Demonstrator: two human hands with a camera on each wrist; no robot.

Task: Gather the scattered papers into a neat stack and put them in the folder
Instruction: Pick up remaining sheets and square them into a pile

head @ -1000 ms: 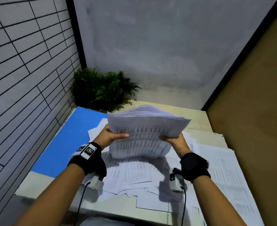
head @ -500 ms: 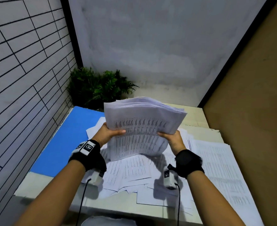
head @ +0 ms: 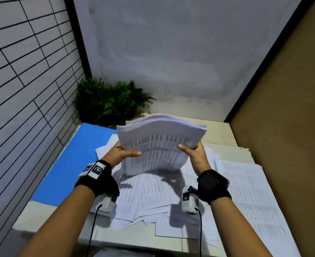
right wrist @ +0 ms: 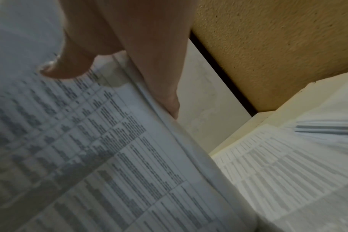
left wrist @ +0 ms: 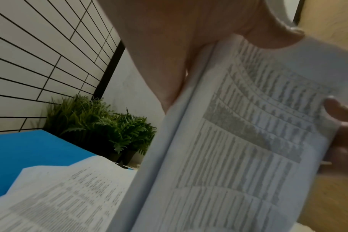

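Papers (head: 160, 145) in a thick stack stand upright above the table (head: 41, 216), held between both hands: left hand (head: 118, 154) and right hand (head: 195, 154) each pinch one side edge, thumbs in front. Loose sheets (head: 153, 197) lie below, beside the blue folder (head: 64, 164).

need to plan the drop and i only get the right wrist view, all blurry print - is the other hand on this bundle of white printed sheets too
Observer: Yes. The left hand grips the left edge of the bundle of white printed sheets, thumb on the front; the right hand holds the right edge.
Operator: where's the folder
Observer: The flat blue folder lies on the left side of the pale table, beside the tiled wall.
Operator: anything under the bundle
Observer: Yes, loose white printed papers lie scattered on the table below it, some overlapping the folder's right edge.
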